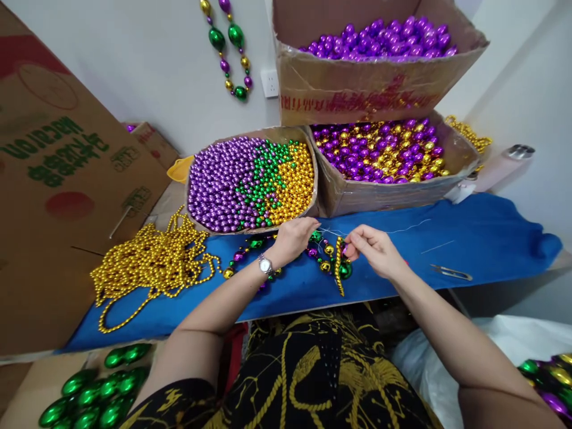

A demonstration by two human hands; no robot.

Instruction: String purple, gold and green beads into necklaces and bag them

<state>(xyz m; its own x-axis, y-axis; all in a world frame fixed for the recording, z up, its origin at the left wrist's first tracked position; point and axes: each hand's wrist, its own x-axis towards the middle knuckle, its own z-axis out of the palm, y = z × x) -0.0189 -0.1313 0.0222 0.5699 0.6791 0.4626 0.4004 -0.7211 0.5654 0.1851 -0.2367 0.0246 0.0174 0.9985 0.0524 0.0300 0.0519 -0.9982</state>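
Note:
My left hand (292, 239), with a wristwatch (265, 264) on its wrist, is closed in a pinch on a thin pale thread (331, 230) in front of the bead box. To its right, my right hand (374, 249) pinches the same thread between thumb and fingers. A short strand of small gold beads (338, 275) hangs just beside the right fingertips. Below and between the hands, a necklace of green, purple and gold beads (328, 250) lies on the blue cloth, partly hidden by my left hand and forearm.
A box of small purple, green and gold beads (223, 179) stands ahead. Boxes of larger beads (357, 199) (339, 89) are stacked to its right. Gold bead strings (152, 262) lie left on the blue cloth (487, 238). Thread snips (451, 272) rest right. A bead necklace (235, 36) hangs on the wall.

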